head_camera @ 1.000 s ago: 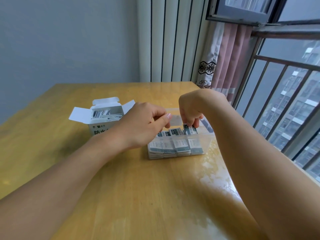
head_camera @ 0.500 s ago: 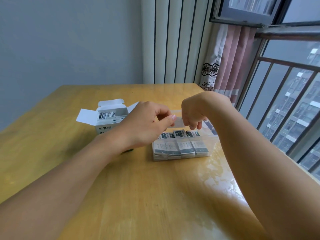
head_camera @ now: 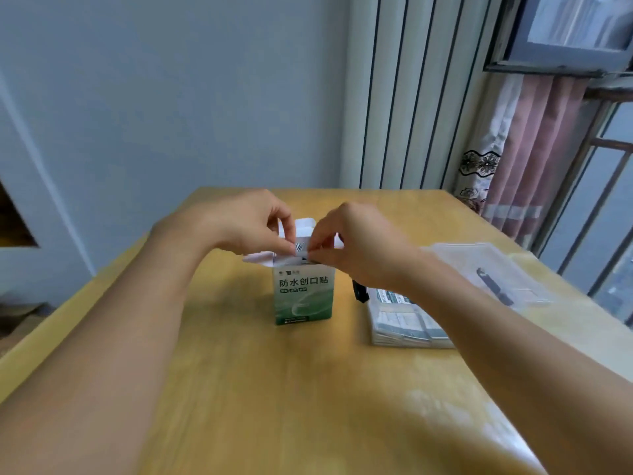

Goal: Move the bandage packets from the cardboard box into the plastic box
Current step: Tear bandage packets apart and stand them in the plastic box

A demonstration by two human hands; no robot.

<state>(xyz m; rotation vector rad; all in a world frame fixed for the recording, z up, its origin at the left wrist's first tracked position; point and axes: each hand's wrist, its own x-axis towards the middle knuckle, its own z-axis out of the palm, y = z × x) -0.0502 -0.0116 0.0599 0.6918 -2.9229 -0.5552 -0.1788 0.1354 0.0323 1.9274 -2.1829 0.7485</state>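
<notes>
A green and white cardboard box (head_camera: 303,296) stands upright in the middle of the wooden table (head_camera: 308,406), its top flaps open. Both hands meet over its opening. My left hand (head_camera: 250,222) and my right hand (head_camera: 356,245) pinch bandage packets (head_camera: 301,246) sticking up out of the box. To the right lies the clear plastic box (head_camera: 404,323) with rows of packets in it; my right forearm covers part of it.
The plastic box's clear lid (head_camera: 489,272) lies open behind it, toward the window. A pink curtain (head_camera: 527,159) and window bars (head_camera: 603,200) stand at the right. The table's left edge (head_camera: 68,303) is near a grey wall.
Both hands left the plastic box and moved left to the cardboard box's opening, where they now pinch packets. The view swung left, so the plastic box sits at the right.
</notes>
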